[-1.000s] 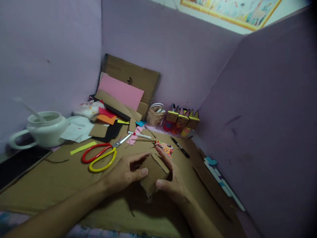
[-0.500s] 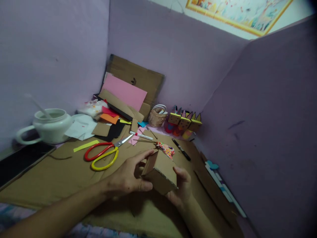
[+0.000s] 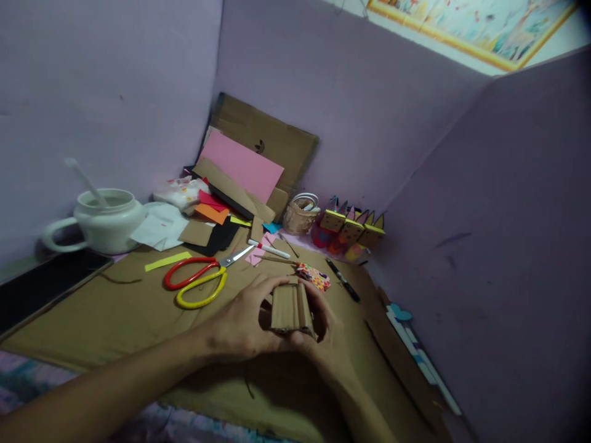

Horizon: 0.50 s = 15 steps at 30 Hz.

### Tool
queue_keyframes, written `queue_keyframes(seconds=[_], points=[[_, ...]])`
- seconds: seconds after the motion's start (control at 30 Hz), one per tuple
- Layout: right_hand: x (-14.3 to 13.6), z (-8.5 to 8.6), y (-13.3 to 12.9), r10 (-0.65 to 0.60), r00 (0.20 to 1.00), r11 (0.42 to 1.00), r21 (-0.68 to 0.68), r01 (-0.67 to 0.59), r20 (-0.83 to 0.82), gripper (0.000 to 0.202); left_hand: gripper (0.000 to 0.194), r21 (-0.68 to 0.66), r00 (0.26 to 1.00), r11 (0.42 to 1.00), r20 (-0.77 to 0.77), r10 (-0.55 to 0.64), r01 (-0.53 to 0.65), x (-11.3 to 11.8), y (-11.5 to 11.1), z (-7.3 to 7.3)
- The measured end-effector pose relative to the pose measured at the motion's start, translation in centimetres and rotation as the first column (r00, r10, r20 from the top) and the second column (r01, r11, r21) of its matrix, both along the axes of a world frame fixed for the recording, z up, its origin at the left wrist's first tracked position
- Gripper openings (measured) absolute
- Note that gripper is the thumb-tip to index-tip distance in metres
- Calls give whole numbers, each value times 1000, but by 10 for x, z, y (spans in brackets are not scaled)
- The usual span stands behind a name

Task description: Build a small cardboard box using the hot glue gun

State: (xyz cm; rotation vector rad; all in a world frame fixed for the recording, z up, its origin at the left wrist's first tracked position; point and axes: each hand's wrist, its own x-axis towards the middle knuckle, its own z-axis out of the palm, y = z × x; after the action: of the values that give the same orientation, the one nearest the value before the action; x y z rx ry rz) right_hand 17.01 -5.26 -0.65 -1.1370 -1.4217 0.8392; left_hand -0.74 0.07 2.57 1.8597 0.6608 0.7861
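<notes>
A small folded cardboard box [image 3: 290,307] is held above the cardboard mat, its ridged side facing up. Round its left side curve the fingers and thumb of my left hand [image 3: 244,320]. On the right, my right hand [image 3: 325,329] grips the same box, its thumb at the near edge. Beyond the hands lies a floral-patterned piece [image 3: 314,277] beside thin sticks. To the left, scissors [image 3: 201,280] with one red and one yellow handle rest on the mat, blades partly apart.
A white mug [image 3: 108,221] holding a stick stands at the left by a dark panel [image 3: 50,286]. Paper and cardboard scraps [image 3: 196,234], a small basket [image 3: 299,216] and decorated cups [image 3: 351,232] line the back. A black marker [image 3: 342,280] lies right of the hands.
The cardboard box has been turned so its ridged side now faces up. My right hand has shifted round its right side, closer to my left hand. The whole view has shifted slightly.
</notes>
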Motion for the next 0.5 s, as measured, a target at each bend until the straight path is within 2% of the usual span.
queue_keyframes(seconds=[0.13, 0.23, 0.5], points=[[0, 1, -3, -21, 999, 999, 29, 20, 42, 75, 71, -57, 995, 996, 74, -62, 66, 0, 0, 2], [1, 0, -3, -2, 998, 999, 34, -1, 67, 74, 67, -82, 990, 994, 123, -61, 72, -1, 0, 2], [-1, -4, -3, 10, 998, 999, 33, -12, 55, 78, 65, 60, 995, 998, 98, 5, -11, -1, -2, -6]])
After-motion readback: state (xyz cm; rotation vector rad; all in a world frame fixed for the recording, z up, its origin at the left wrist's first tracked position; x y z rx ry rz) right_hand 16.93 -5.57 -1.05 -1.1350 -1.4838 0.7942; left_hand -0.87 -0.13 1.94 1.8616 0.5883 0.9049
